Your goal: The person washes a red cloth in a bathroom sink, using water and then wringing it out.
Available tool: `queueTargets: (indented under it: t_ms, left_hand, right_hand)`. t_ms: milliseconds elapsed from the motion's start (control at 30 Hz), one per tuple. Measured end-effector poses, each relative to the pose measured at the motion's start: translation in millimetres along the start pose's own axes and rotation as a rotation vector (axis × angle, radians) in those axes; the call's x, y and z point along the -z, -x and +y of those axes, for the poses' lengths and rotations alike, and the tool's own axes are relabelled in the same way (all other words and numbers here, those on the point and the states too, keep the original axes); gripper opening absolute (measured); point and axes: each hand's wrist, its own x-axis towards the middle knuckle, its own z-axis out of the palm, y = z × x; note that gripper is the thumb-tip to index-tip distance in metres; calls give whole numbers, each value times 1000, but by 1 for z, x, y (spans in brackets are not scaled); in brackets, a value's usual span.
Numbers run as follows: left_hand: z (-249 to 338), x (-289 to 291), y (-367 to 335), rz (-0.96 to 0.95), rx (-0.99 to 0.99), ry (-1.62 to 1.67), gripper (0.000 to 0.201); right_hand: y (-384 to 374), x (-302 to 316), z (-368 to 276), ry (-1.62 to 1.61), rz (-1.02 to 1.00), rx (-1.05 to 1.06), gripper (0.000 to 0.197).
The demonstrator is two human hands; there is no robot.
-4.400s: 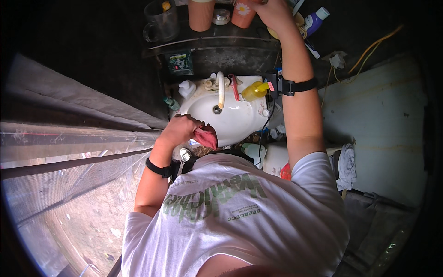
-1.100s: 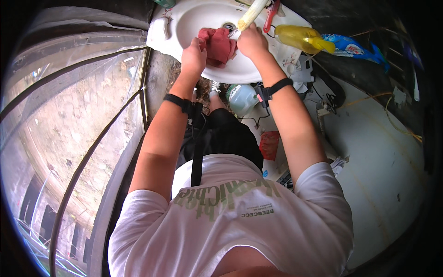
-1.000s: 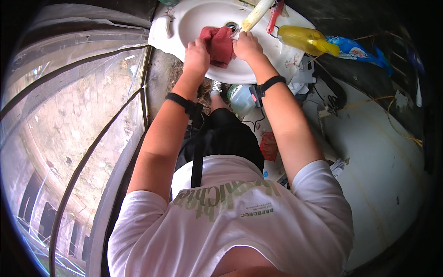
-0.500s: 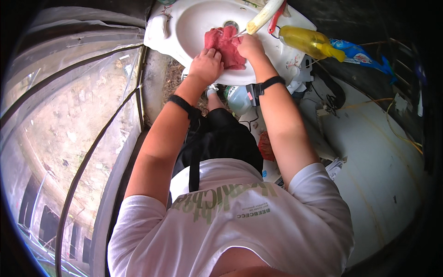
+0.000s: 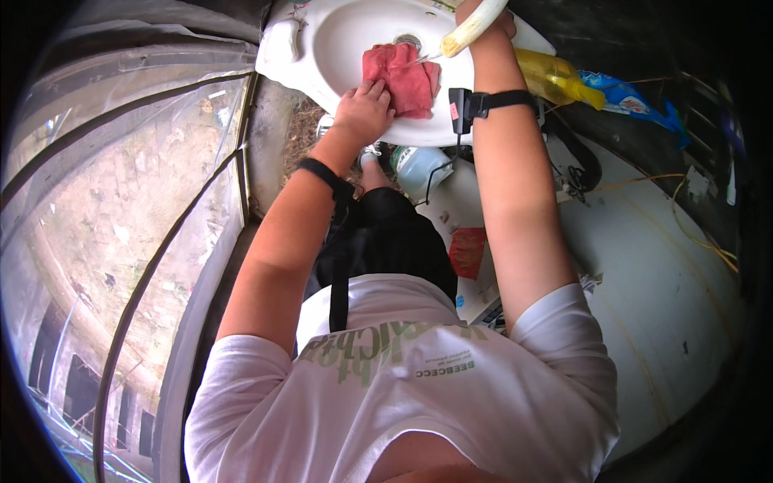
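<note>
- We stand at a white washbasin [image 5: 322, 56] in what looks like a makeshift outdoor washing corner of a home.
- Left of the washbasin, clear plastic sheeting [image 5: 121, 201] forms the wall.
- Right of the washbasin lie a yellow bottle [image 5: 555, 76] and a blue packet [image 5: 624, 97].
- Below the washbasin we see a plastic jug [image 5: 419, 165] and a big white tank [image 5: 660, 290].

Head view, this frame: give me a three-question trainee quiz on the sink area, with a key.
1. True or false: the left hand rests on the red cloth.
2. Where does the cloth lie? A) in the white sink B) on the floor C) over a shoulder
3. Fill in: the right hand is at the cream-coloured ____.

Key: 1 true; 2 A; 3 spout.
</note>
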Motion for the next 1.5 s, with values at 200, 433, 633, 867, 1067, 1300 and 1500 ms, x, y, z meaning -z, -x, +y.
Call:
queueTargets:
  t_ms: [200,433,633,867,1067,1300,1500]
  left_hand:
    - [9,0,-7,31,-29,-29,50]
    - [2,-3,0,61,3,-39,48]
    - [6,-1,-3,44,3,-34,48]
    - [3,19,-13,49,152,358,34]
    - [-13,26,-18,268,665,1090,27]
    - [21,58,-30,147,780,1772,20]
    - [37,51,-72,50,787,1921,21]
  right_hand:
    - [-32,-10,50,167,15,102,71]
    - [6,18,5,46,-30,146,68]
    - [10,21,3,43,23,118,68]
    - [50,-33,62,-197,-49,434,47]
    - [127,-106,12,-348,-359,-56,9]
    - [96,-130,66,12,-416,202,23]
    - [77,-80,79,-134,-472,-82,34]
